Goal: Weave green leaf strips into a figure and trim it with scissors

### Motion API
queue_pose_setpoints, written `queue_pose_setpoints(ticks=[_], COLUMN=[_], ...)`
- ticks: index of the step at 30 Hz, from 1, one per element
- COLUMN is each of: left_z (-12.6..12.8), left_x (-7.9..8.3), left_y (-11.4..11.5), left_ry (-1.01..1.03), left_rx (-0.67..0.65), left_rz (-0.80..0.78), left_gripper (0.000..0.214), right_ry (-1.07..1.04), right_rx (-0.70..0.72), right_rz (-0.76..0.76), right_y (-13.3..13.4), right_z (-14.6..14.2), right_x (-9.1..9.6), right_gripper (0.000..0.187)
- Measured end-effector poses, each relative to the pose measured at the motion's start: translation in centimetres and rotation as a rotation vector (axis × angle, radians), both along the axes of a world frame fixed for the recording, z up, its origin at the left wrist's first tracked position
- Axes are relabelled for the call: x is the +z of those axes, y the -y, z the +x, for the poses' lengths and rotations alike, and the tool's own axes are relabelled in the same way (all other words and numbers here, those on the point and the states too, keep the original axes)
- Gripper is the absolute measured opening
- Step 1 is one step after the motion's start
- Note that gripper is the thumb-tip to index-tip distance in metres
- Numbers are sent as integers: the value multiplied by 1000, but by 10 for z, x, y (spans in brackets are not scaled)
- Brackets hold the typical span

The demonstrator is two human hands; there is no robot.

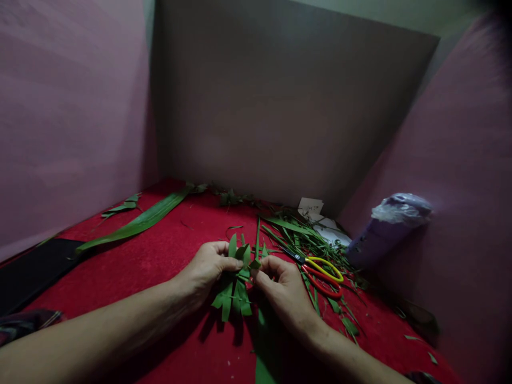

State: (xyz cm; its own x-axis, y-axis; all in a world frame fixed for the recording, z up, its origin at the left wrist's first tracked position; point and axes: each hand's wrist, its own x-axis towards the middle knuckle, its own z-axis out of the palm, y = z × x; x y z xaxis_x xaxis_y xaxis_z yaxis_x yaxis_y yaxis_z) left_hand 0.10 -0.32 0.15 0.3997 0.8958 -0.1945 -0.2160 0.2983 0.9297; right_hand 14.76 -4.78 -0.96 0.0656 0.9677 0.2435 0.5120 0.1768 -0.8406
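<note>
Leaf work looks well under way: a green leaf bundle [236, 304], with several cut ends fanned downward and thin strips seemingly crossing them, is held above the red cloth [156, 266]. The left hand [208, 269] has its grip closed on the bundle's upper part; the right hand [284, 288] pinches a small leaf end at its right edge, which appears not yet settled in place. Reading the clock from the bundle, a heap of leaf strips and scraps [308, 237] at two o'clock suggests much cutting is done. The scissors [320, 272] lie idle near three. One long leaf [140, 224] at ten and a broad leaf [264, 352] at five look largely uncut. Between two and three stands a tilted purple container [370, 240], its upper end wrapped in clear plastic [400, 209]; I cannot tell what is inside.
</note>
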Motion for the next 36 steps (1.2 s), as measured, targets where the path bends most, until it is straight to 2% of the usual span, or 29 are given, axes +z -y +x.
queue_pose_setpoints(ticks=[7, 18, 30, 36], left_z=[-2, -3, -3, -4], left_x=[3, 0, -3, -3], left_y=[3, -2, -4, -4], left_ry=[-22, -93, -52, -40], left_rx=[0, -21, -48, -44], left_rz=[13, 72, 63, 78], left_gripper=[18, 23, 22, 23], right_ry=[-21, -65, -20, -21], right_rx=[-7, 2, 30, 24], right_rz=[-2, -2, 46, 24], right_y=[0, 1, 0, 0], right_z=[0, -1, 1, 2], right_x=[0, 1, 1, 4], right_gripper=[13, 12, 15, 16])
